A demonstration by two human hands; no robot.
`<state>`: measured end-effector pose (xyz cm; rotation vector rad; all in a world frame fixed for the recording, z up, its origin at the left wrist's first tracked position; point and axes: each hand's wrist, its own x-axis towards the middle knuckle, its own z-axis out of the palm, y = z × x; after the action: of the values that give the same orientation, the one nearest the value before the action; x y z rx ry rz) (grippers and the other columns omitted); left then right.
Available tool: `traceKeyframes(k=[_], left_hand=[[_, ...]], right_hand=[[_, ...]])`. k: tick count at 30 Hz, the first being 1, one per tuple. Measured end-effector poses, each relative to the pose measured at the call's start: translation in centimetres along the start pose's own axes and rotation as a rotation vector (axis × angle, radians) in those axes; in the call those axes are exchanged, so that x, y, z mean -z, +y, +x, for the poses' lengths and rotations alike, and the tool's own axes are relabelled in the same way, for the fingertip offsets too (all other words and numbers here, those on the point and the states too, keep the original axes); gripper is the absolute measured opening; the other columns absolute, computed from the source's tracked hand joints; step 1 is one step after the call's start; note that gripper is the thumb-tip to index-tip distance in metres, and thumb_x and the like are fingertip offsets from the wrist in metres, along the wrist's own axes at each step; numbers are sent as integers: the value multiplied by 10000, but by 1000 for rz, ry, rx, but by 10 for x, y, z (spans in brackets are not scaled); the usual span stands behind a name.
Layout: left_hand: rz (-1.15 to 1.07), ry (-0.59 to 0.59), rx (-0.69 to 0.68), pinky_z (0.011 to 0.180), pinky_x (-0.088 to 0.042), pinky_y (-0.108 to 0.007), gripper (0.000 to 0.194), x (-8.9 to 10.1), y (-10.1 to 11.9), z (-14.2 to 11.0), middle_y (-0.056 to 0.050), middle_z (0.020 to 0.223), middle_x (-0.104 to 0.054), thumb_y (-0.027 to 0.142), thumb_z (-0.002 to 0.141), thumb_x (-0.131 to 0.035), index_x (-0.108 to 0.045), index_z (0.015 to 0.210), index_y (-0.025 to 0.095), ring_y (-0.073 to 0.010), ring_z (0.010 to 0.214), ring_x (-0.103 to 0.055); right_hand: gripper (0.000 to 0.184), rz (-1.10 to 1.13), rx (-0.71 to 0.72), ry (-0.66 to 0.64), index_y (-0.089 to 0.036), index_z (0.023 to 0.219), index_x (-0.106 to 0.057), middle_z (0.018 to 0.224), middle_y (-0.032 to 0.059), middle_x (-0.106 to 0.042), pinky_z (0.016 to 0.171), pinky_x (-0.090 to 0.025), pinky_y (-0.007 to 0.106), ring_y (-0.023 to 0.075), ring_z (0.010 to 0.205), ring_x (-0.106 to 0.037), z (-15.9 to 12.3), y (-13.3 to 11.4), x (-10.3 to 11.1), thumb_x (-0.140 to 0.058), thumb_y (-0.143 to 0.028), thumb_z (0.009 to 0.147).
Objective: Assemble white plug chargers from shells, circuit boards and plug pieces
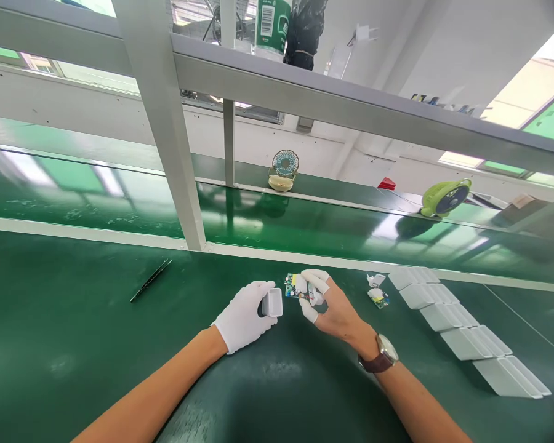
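My left hand [245, 314], in a white glove, is closed around a small white plastic housing [272, 302] whose hollow side faces the right hand. My right hand [325, 303] wears white finger cots and a wristwatch. It pinches a small green circuit board [296, 286] with yellow and white parts, held just right of the housing. Both hands hover over the green work surface [74, 332].
Black tweezers [150, 280] lie to the left. A row of white housings [461, 332] runs along the right, with another circuit board [378, 298] and a small white part [375, 280] beside it. Past a grey frame post [166, 135] stand two small fans [284, 170] [444, 197].
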<state>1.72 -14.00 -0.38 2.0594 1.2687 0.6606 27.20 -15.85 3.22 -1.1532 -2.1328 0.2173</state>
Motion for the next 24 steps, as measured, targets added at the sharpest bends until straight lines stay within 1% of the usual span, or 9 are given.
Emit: traceKeyframes(k=[2,3,6,8,12,15,19,24], left_hand=[[-1,20,-13,1089,-449,-441,709,-1,-1,0,-65,1421,-565,236,752,-737,-498,1416,300,-301,1289,-544],[-2,31,-18,1098,-443,-442,713,-2,-2,1,-69,1426,-559,231,751,-738,-495,1418,297,-301,1302,-534],[-4,59,-30,1115,-431,-446,722,-3,-6,2,-76,1439,-543,226,753,-735,-485,1427,290,-300,1327,-512],[-2,70,-40,1111,-435,-441,719,-3,-8,2,-81,1431,-543,229,752,-738,-491,1425,285,-298,1320,-516],[16,84,-65,1075,-462,-434,684,0,-5,2,-84,1389,-567,239,760,-740,-517,1405,284,-298,1285,-534],[39,83,-90,1030,-488,-435,654,4,0,3,-83,1341,-596,220,762,-735,-538,1382,289,-299,1237,-563],[74,60,-146,982,-506,-434,600,6,5,6,-72,1213,-651,193,761,-729,-577,1332,297,-291,1156,-609],[89,50,-181,966,-510,-430,609,3,3,8,-53,1122,-677,172,758,-717,-565,1332,308,-269,1087,-634]], right_hand=[[623,26,-14,25,-295,1471,-423,1348,127,-547,739,-646,369,229,993,-666,4,-7,1,-597,-152,890],[622,33,-13,40,-297,1471,-422,1345,128,-549,742,-647,371,229,989,-669,4,-9,-1,-599,-156,892],[629,36,28,83,-290,1479,-417,1352,132,-550,869,-637,419,267,1133,-645,-3,-12,-10,-613,-161,895],[648,26,68,89,-288,1491,-409,1361,136,-550,919,-622,435,281,1202,-620,-10,-11,-18,-622,-150,895],[694,6,115,57,-296,1520,-385,1396,153,-540,888,-632,429,286,1196,-631,-23,-8,-26,-630,-122,895],[735,9,140,43,-315,1538,-357,1410,154,-544,878,-633,438,288,1187,-640,-26,-9,-26,-634,-100,892],[802,0,184,43,-314,1564,-322,1398,152,-565,925,-612,476,305,1218,-624,-27,-9,-24,-650,-77,872],[801,-4,181,35,-324,1571,-313,1394,138,-579,950,-601,494,309,1232,-616,-26,-8,-22,-646,-93,879]])
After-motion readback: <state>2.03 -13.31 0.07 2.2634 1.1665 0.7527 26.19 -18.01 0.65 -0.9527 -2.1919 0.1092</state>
